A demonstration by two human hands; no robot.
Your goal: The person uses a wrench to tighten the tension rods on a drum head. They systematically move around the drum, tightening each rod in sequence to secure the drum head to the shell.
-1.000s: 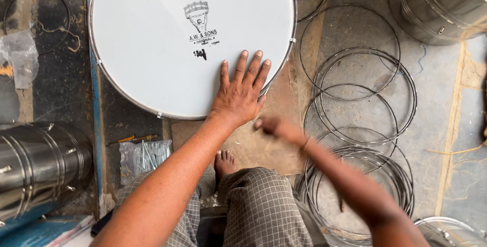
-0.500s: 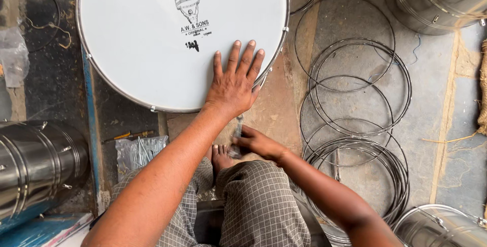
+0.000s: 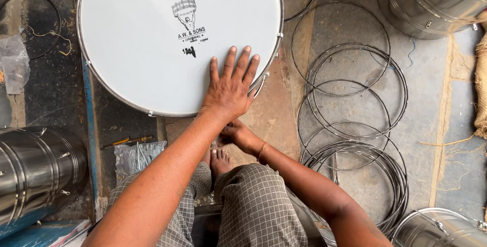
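Drum (image 3: 152,49): left hand (image 3: 231,87) spread flat; right hand (image 3: 236,134) beneath, grip unclear

A large round white drum (image 3: 167,39) fills the upper left and centre. Thin metal wire rings (image 3: 350,125) cover the floor at right. Shiny steel drum shells (image 3: 35,176) block the lower left and upper right (image 3: 431,1). Bare brown floor (image 3: 276,115) lies between drum and rings.

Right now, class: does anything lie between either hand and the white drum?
Nothing visible does for the left hand: it lies flat on the drum skin near the rim. The right hand sits below the rim, partly hidden under the left wrist, so its contact cannot be told.
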